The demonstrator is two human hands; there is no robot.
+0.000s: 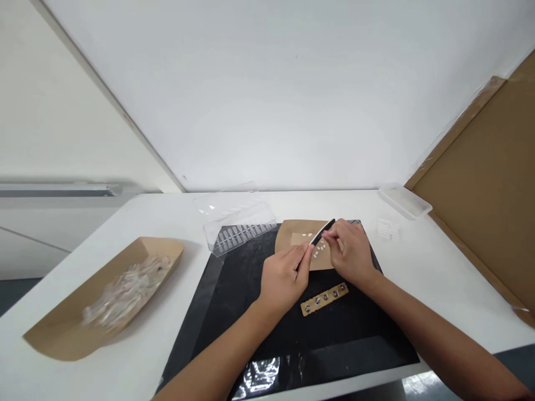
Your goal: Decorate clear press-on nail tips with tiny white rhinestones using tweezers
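While the left hand [284, 278] and right hand [349, 252] pinched a slim black-and-white nail file [322, 231], it slanted away rightward, its far end nearer the right.

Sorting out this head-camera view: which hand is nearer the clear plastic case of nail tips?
Left. The left hand lies right of the clear plastic case, toward the camera; the right hand lies farther right, past the left hand.

Right hand [349, 252] holding black nail file [322, 231], left hand [284, 278] beside it, kraft tray [292, 231]
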